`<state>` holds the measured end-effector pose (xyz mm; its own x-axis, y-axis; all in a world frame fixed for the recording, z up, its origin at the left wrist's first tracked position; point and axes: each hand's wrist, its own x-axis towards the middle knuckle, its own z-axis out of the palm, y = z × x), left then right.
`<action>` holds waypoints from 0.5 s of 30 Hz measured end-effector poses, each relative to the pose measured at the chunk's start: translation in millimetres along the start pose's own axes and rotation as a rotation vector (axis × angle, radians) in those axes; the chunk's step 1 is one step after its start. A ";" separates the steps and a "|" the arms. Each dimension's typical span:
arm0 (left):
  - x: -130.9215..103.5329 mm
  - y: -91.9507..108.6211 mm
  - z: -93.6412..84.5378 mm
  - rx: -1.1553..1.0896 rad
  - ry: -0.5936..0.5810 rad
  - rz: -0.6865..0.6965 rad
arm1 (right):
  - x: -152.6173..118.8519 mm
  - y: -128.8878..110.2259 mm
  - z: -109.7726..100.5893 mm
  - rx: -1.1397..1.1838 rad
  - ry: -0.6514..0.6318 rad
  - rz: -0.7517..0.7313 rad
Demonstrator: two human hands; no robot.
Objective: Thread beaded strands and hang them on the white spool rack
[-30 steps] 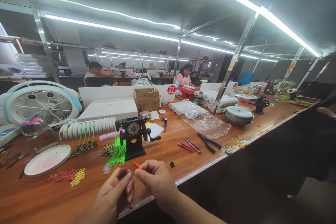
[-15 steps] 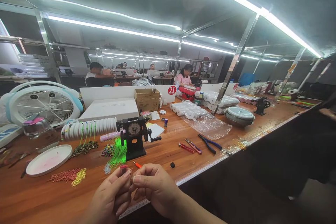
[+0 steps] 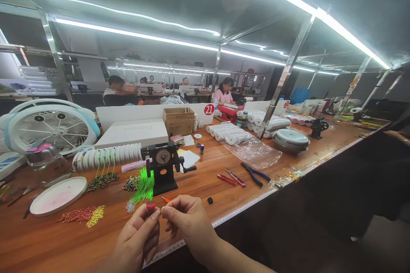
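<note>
Near the front edge of the bench, my left hand (image 3: 140,235) is closed in a pinch, with a small red bundle, perhaps cord (image 3: 150,207), showing at its fingertips. My right hand (image 3: 188,222) is pinched too, its fingertips almost meeting the left ones; whatever they hold is too small to see. Just beyond the hands lies an orange-tipped tool (image 3: 165,200), partly hidden. Green cords (image 3: 144,187) lie beside a black hand-cranked winder (image 3: 164,166) carrying a white ribbed roll (image 3: 109,158). Red pieces (image 3: 73,215) and yellow pieces (image 3: 95,216) form a pile to the left.
A white round dish (image 3: 59,196) and a fan (image 3: 53,126) stand at left. Dark-blue pliers (image 3: 255,174), tweezers (image 3: 235,176), a red pen-like tool (image 3: 226,179) and a small black block (image 3: 210,200) lie at right. White rolls (image 3: 230,133) sit farther back. Co-workers sit beyond.
My fingers have shifted slightly: the right hand has pulled a little apart from the left, and its fingers have drawn together. The red bundle stays at my left fingertips. The view shifts slightly.
</note>
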<state>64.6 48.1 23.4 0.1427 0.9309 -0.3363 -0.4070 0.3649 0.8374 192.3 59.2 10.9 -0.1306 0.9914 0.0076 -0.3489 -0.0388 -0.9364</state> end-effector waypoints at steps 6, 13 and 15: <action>4.4 0.4 -1.0 0.169 0.014 0.145 | 0.4 -6.2 -1.2 -0.159 -0.044 -0.040; 10.4 -0.2 -14.9 0.046 0.019 0.053 | -7.0 -3.7 -10.9 -0.211 -0.248 0.022; 13.0 0.2 -17.6 0.077 -0.012 0.099 | -8.1 -5.9 -11.9 -0.056 -0.313 0.020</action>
<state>50.5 60.0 11.6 0.1158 0.9624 -0.2456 -0.3493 0.2709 0.8970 206.5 52.9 12.2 -0.4190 0.9037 0.0885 -0.2929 -0.0422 -0.9552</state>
